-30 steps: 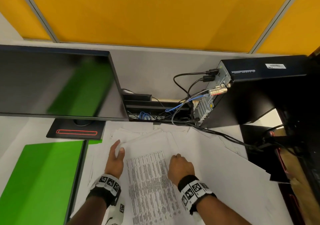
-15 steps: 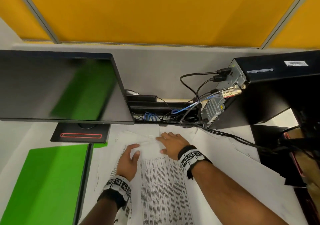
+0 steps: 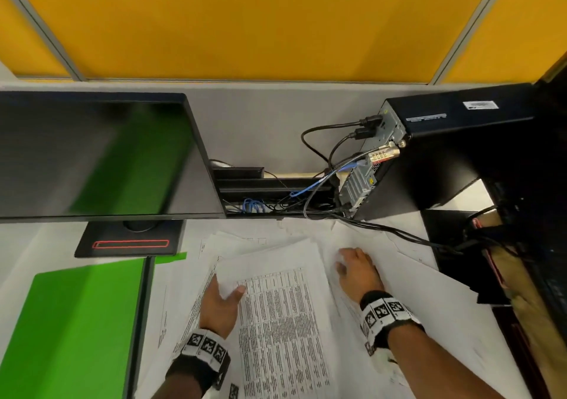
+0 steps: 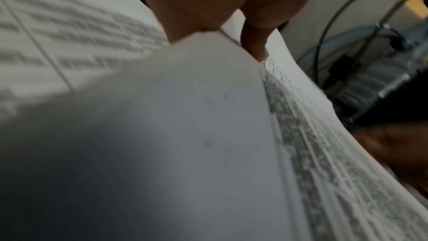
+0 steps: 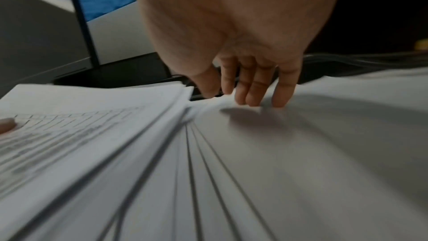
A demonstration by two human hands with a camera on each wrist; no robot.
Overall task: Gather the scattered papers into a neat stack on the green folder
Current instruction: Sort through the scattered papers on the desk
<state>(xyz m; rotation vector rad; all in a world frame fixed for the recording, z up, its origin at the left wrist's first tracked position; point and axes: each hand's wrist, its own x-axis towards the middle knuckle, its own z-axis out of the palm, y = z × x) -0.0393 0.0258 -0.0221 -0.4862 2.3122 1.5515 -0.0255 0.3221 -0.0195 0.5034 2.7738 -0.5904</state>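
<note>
While the folder (image 3: 73, 328) lies bare at the left of the bench (image 3: 36, 245), both hands work the loose papers (image 3: 429, 303) beside it. Half a second ago the right hand (image 3: 357, 271) reached far back toward the cables; it has since drawn nearer and to the right, and now rests with straight fingers (image 5: 283, 92) pressed flat on blank sheets, grasping nothing. The left hand (image 3: 219, 303) has kept to the left edge of the printed pile (image 3: 276, 306) and grips it, thumb on top and fingers hidden beneath; the left wrist view shows that edge lifted and bowed. Judging by this, the sheets are being raked together, and none has yet reached the folder, so the task looks to be at an early stage.

Thin, limp white sheets fan out in overlapping layers, their edges showing as fine parallel lines in the right wrist view. The top page carries dense small-print tables. Smooth, flat and bright green, the folder is a plain rectangle, with a strip of green tape (image 3: 170, 257) near its far corner. Behind stand a glossy dark monitor (image 3: 98, 156) on a flat black base (image 3: 129, 239), a boxy black computer (image 3: 445, 153), and a tangle of black and blue cables (image 3: 322, 190).
</note>
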